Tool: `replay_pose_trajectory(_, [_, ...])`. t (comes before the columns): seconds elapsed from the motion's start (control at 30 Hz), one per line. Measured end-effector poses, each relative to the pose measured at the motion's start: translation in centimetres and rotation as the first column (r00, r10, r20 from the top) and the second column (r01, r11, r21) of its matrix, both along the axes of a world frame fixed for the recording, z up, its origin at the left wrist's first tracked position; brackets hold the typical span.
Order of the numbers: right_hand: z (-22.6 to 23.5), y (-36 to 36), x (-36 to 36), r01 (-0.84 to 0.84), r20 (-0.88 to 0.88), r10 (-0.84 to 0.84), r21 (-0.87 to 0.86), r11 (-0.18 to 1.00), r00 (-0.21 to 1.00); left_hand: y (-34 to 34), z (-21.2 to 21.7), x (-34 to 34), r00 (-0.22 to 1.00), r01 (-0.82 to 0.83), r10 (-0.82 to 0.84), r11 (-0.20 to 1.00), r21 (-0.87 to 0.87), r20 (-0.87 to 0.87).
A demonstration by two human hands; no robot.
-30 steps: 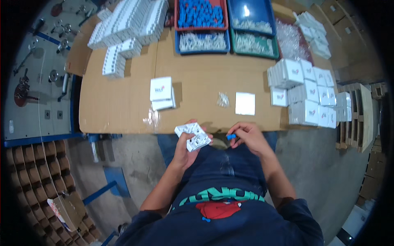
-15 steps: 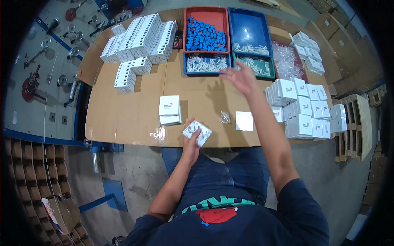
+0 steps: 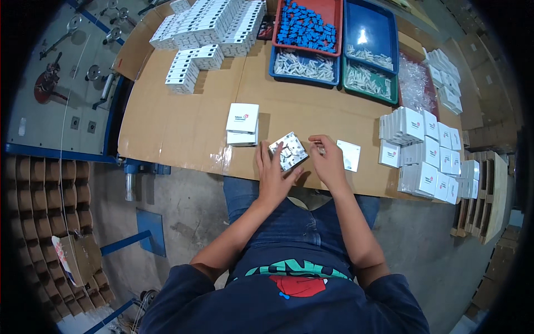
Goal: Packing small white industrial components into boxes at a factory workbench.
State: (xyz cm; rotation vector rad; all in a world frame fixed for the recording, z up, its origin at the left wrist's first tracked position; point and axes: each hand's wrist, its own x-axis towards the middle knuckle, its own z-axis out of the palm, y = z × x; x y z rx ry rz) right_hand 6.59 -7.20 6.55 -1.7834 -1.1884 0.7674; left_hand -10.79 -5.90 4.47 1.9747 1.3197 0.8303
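My left hand point(image 3: 272, 177) is at the near edge of the cardboard-covered table, its fingers and thumb around a square white box point(image 3: 291, 151) with small dark printed pictures. The box lies turned at an angle. My right hand point(image 3: 329, 164) is just right of it, fingers curled and pinched on a small clear bag of pale slim pieces point(image 3: 321, 149). The fingers mostly cover that bag. A flat white square point(image 3: 349, 156) lies right of my right hand. Left of my left hand stands a short stack of white boxes point(image 3: 243, 118).
Trays stand at the back: a red tray point(image 3: 340, 33) of blue parts, blue and green ones with pale slim pieces. Clear plastic bags point(image 3: 416, 83) fill another bin. White boxes are piled at right point(image 3: 428, 150) and far left point(image 3: 194, 28). The table's front edge point(image 3: 233, 173) is close to my body.
My right hand has come back from near the trays to the small bag. The box has turned, and my left hand's hold has shifted to its left and near sides. The view has shifted.
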Motion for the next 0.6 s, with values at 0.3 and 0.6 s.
replay_pose_trajectory(0.3, [2.3, 11.7, -8.9, -0.491, 0.542, 0.277, 0.3, 0.818, 0.794, -3.4, 1.7, -3.1, 0.933, -0.043, 0.149, 0.95, -0.31, 0.328])
replay_pose_trajectory(0.6, [1.6, 15.5, -8.6, -0.699, 0.502, 0.572, 0.096, 0.709, 0.649, 0.0, 1.7, -8.1, 0.445, 0.024, 0.662, 0.664, -0.747, 0.602])
